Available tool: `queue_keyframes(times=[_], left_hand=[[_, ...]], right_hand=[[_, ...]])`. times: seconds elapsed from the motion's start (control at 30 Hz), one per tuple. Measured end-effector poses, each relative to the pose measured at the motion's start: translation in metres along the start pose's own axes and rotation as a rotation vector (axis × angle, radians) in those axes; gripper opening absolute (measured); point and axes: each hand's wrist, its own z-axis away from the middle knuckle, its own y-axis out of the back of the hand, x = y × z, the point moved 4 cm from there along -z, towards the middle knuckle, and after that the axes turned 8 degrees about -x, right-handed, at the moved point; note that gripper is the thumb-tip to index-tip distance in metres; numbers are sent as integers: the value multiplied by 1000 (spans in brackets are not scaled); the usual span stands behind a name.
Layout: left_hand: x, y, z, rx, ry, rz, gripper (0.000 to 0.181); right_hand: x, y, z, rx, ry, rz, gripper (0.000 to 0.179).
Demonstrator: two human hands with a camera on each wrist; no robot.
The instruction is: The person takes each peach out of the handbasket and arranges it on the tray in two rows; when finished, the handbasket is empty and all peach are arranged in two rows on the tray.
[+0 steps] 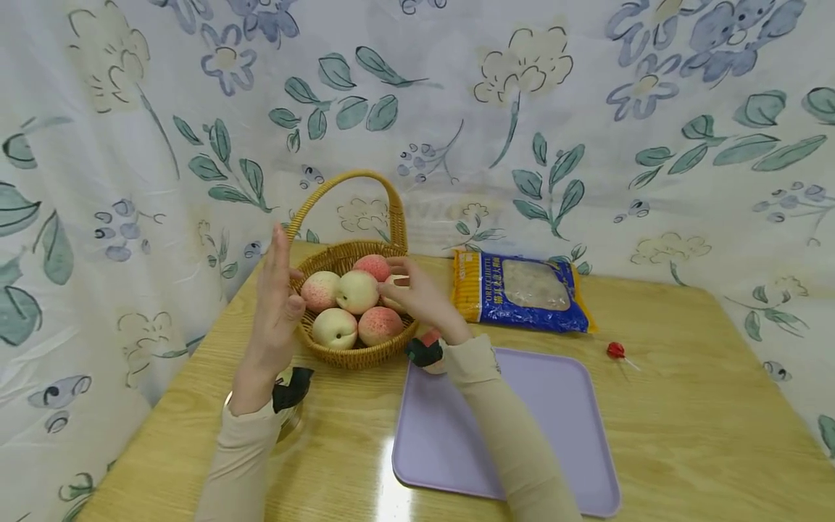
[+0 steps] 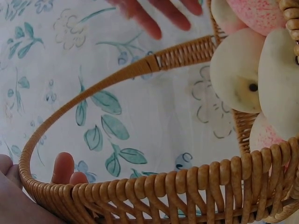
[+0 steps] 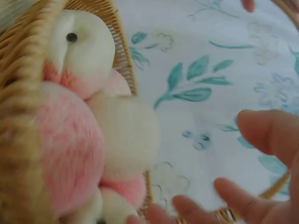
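Observation:
A wicker basket [image 1: 355,357] with a tall arched handle [image 1: 367,174] holds several peaches [image 1: 356,291], some pale and some speckled pink. My left hand [image 1: 269,319] stands upright at the basket's left side, fingers pointing up. In the left wrist view, fingertips [image 2: 63,168] show past the wicker edge of the handle; whether they touch it I cannot tell. On the basket's right side, my right hand [image 1: 420,291] reaches over the rim, its fingers spread near the peaches. The right wrist view shows the right fingers [image 3: 238,198] apart, holding nothing.
A lilac tray [image 1: 443,442] lies under the right forearm. Behind it is a blue-and-yellow pasta bag [image 1: 535,290], and a red lollipop [image 1: 616,351] lies to the right. Part of a metal container [image 1: 288,426] shows beneath the left wrist. A floral curtain [image 1: 430,94] hangs behind the table.

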Motion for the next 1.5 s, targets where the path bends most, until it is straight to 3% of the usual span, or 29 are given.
queue_keyframes(times=[0.1, 0.23, 0.47, 0.63, 0.73, 0.9, 1.1, 1.23, 1.5], left_hand=[[0, -3, 0, 0, -3, 6, 87], [-2, -11, 0, -16, 2, 24, 89], [1, -21, 2, -20, 13, 26, 87], [6, -24, 5, -29, 31, 34, 84], [8, -24, 4, -24, 43, 23, 83], [10, -19, -1, -19, 39, 22, 84], [8, -16, -1, -18, 31, -8, 82], [5, -13, -2, -24, 30, -26, 80], [0, -2, 1, -29, 42, -61, 78]], right_hand=[[1, -8, -11, -49, -81, 33, 64], [5, -18, -24, -54, -159, 123, 65], [8, -32, -43, -40, -127, 157, 60], [21, -33, -47, 11, -155, 170, 59], [21, -33, -47, 2, -114, 64, 62], [15, -32, -50, -36, -31, -21, 61], [12, -31, -49, -94, -16, 21, 64], [9, -28, -43, -79, -17, 61, 66], [6, -22, -23, -25, 45, -65, 68]])
